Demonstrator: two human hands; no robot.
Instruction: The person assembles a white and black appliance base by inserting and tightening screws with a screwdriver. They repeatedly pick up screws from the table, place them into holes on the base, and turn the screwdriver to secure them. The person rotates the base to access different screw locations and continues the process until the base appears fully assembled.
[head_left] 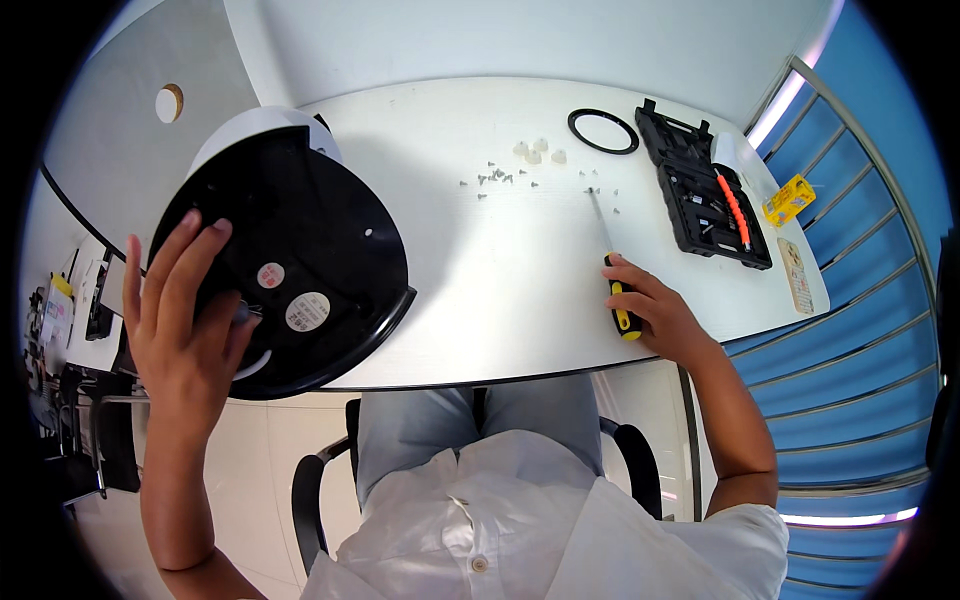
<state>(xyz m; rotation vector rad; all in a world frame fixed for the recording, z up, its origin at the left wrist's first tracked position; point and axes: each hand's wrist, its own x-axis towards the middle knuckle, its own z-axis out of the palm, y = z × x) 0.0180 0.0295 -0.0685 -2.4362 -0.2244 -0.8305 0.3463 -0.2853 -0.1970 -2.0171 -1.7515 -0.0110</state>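
Note:
A rounded black appliance base [345,240] with two round stickers lies on the left of the table, a white body [255,125] showing behind it. Over its left part is my left hand [190,310], thumb and forefinger pinched at a small dark piece I cannot make out; the other fingers stretch out. Below the thumb a curved white cord [252,368] shows. My right hand [655,310] holds the yellow-and-black handle of a screwdriver [622,290]. Its shaft points away from me, the tip among scattered small screws [495,177].
Several whitish small caps [538,152] and a black ring [603,131] lie farther back. At the right are an open black tool case [690,195] with an orange flexible shaft [733,208], and a yellow box [789,200]. A metal railing [850,265] runs beyond the table's right edge.

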